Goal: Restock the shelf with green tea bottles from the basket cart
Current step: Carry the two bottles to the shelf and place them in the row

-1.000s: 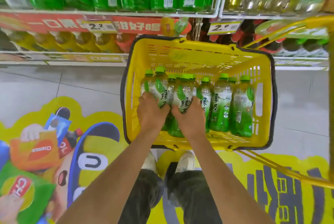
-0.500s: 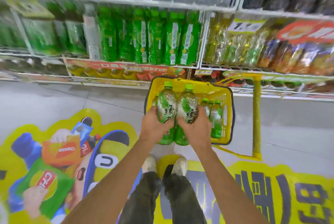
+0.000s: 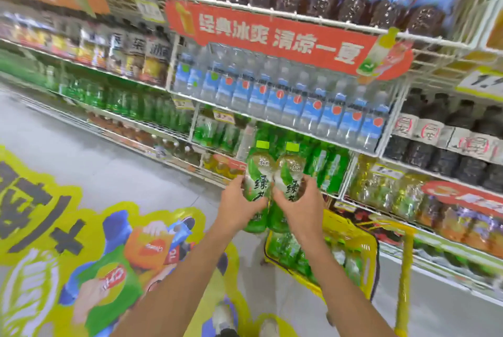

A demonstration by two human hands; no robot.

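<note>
left hand (image 3: 236, 211), right hand (image 3: 302, 210), two green tea bottles (image 3: 258, 170)

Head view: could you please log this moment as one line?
left hand grips left bottle; right hand grips right bottle; both upright, out of yellow basket

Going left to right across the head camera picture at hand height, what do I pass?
Floor sticker, left hand, left green tea bottle, right green tea bottle, right hand, yellow cart handle.
</note>
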